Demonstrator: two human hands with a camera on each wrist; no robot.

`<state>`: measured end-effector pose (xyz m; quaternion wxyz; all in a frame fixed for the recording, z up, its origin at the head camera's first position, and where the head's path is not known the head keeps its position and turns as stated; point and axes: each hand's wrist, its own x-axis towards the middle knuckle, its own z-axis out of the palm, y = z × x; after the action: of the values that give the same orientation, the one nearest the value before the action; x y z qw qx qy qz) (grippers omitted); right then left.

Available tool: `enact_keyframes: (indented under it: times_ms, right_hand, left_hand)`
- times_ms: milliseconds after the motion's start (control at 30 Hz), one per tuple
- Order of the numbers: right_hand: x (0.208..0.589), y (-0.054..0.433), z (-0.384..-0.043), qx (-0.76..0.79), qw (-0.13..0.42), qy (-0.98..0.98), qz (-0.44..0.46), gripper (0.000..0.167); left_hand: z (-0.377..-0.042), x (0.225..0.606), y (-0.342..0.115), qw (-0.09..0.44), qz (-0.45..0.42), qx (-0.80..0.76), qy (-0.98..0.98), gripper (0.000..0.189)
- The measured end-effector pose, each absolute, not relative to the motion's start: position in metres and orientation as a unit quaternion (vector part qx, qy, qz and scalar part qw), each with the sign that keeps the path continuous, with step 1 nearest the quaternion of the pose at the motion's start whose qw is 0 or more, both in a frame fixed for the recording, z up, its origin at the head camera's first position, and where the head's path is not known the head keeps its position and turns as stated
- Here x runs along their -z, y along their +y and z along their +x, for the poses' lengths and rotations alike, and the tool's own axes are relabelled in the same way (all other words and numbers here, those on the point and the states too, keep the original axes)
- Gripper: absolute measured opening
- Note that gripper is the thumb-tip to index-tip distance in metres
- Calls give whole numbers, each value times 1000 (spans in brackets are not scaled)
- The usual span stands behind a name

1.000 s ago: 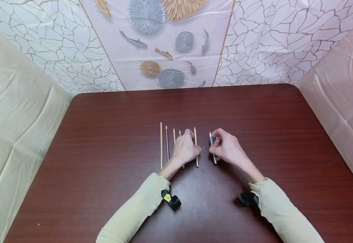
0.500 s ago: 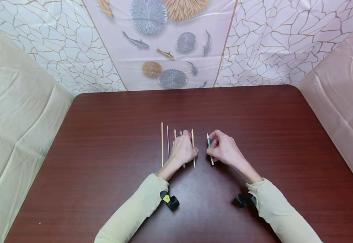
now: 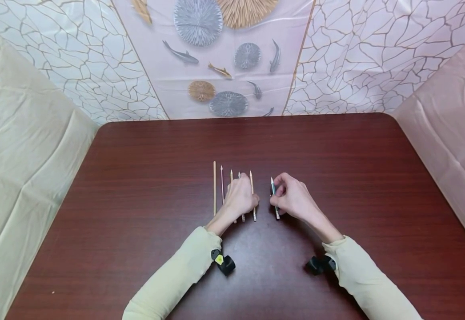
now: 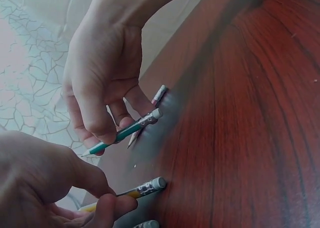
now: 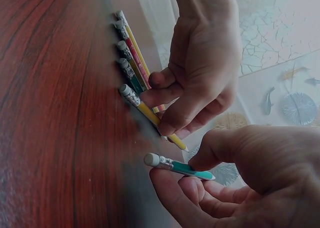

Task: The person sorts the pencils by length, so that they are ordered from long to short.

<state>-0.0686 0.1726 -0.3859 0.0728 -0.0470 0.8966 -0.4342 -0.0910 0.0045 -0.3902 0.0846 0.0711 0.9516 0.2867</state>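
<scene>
In the head view my left hand [image 3: 238,195] pinches a yellow pencil [image 3: 254,214] between thumb and fingers; its sharpened tip points away from me. To its right, my right hand [image 3: 294,198] pinches a green pencil [image 3: 273,186], held roughly parallel to the yellow one. Silver ferrules and white erasers show on both in the right wrist view. Left of the yellow pencil, several others lie side by side, partly covered by my left hand: a long pale one [image 3: 214,186], a red pencil [image 3: 222,183], another yellow pencil [image 3: 231,175] and another green pencil [image 5: 131,77].
The pencils lie on a dark reddish-brown table [image 3: 144,178]. Another pencil [image 4: 160,94] shows behind my right hand's fingers in the left wrist view. Pale padded panels [image 3: 28,146] flank the table, and a patterned cloth [image 3: 224,58] hangs beyond its far edge.
Both hands still hold their pencils. My right hand has shifted left with the green pencil and my left hand slightly left with the yellow one. The view has also shifted slightly.
</scene>
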Motion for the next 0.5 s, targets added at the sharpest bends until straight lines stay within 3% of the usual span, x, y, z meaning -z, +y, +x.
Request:
enact_keyframes:
  times_ms: [500]
  right_hand:
    - [386,172,-68,441,73,893,-49,34]
  left_hand:
    - [-97,390,8,112,83,-258,956,31]
